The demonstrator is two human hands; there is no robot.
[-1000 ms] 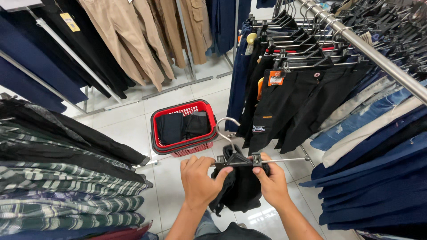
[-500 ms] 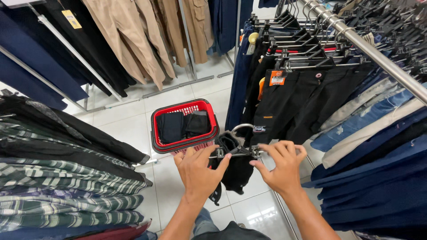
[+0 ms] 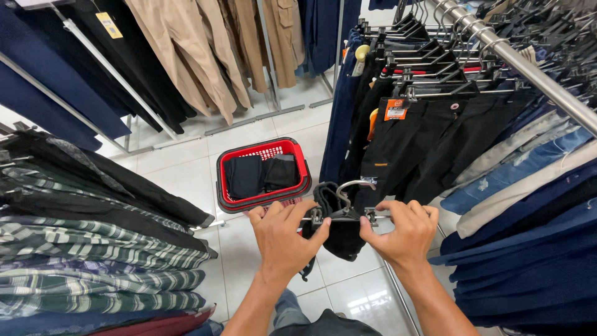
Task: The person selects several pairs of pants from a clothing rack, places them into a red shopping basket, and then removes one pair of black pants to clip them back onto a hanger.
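My left hand [image 3: 285, 238] and my right hand [image 3: 401, 232] each grip one end of a black clip hanger [image 3: 344, 214] with a metal hook. A bunched black garment [image 3: 341, 235] hangs from it between my hands. Just beyond the hanger, on the white tiled floor, sits a red shopping basket [image 3: 262, 154] with dark folded clothes [image 3: 260, 175] inside.
A metal rail [image 3: 528, 65] on the right carries black, blue and beige trousers on hangers. Striped and dark shirts [image 3: 93, 249] hang at the left. Beige and navy trousers [image 3: 205, 43] hang on racks at the back. A tiled aisle [image 3: 249, 130] runs between them.
My hands have moved apart along the hanger bar and lifted slightly. The black garment has bunched up shorter between them.
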